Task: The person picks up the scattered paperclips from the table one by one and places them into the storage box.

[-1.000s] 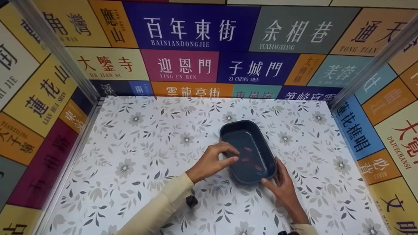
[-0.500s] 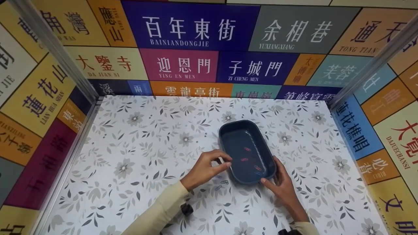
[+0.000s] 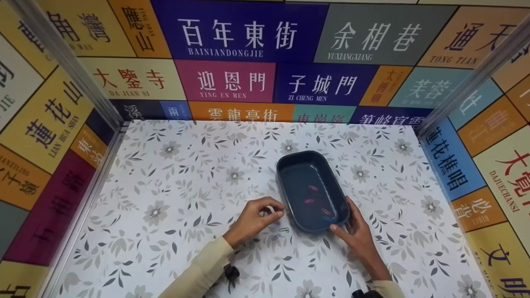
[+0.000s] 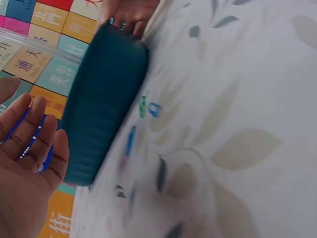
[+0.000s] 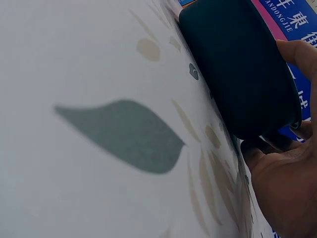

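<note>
A dark blue rectangular dish [image 3: 299,227] sits on the patterned tabletop, with several pink and blue paper clips [image 3: 313,188] lying inside. My right hand [image 3: 357,229] grips its near right corner, thumb at the rim and fingers along the outer wall; the right wrist view shows this hold on the dish [image 5: 237,64]. Just left of the dish hovers my left hand [image 3: 254,219], thumb and fingers loosely bent. In the left wrist view nothing shows between the fingers of the left hand [image 4: 29,163]. Beneath it on the table lie a green paper clip [image 3: 284,230] and bluish-purple ones [image 3: 276,237].
White tabletop [image 3: 198,174] with grey leaves and flowers spreads around the dish. Colourful panels [image 3: 232,82] with printed characters close off the back and both sides, joined by metal corner posts [image 3: 89,78].
My left hand has drawn back from over the dish, moving left and toward me, down to beside its left wall. The right hand keeps its grip on the dish.
</note>
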The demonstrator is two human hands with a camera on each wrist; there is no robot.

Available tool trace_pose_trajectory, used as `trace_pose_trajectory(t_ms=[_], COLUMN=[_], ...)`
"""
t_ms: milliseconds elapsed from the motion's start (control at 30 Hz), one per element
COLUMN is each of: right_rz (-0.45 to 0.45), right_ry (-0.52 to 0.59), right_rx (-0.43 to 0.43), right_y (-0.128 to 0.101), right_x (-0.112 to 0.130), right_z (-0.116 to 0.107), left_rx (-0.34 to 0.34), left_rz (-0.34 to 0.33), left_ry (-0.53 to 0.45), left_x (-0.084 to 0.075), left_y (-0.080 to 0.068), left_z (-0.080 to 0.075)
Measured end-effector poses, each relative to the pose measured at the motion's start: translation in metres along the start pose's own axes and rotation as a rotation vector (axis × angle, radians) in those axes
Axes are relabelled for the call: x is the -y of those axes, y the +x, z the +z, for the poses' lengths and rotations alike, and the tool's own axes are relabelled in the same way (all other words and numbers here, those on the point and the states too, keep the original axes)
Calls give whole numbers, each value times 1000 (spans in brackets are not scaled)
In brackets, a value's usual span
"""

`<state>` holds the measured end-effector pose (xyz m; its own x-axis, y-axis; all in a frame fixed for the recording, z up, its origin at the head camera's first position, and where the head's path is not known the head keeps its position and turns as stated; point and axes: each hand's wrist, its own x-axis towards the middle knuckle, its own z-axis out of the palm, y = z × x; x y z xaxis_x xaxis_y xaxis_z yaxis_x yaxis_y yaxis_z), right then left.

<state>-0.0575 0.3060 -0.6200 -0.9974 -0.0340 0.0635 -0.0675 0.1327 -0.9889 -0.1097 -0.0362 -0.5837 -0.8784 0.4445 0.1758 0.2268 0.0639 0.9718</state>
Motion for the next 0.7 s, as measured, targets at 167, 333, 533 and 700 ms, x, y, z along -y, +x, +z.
trace_pose_trajectory(t_ms=[167, 333, 533, 700], right_rz=[1, 14, 7, -14], right_ry=[5, 14, 0, -8], right_rx=[1, 1, 19, 27], right_y=[0, 0, -1, -2], right_x=[0, 0, -1, -1], right_z=[0, 0, -1, -1], left_rx=[-19, -23, -36, -34], left_rz=[-36, -66, -61, -39], left_ry=[-5, -15, -39, -39], left_x=[11, 18, 24, 30], left_y=[-4, -8, -13, -15], left_z=[1, 3, 4, 3])
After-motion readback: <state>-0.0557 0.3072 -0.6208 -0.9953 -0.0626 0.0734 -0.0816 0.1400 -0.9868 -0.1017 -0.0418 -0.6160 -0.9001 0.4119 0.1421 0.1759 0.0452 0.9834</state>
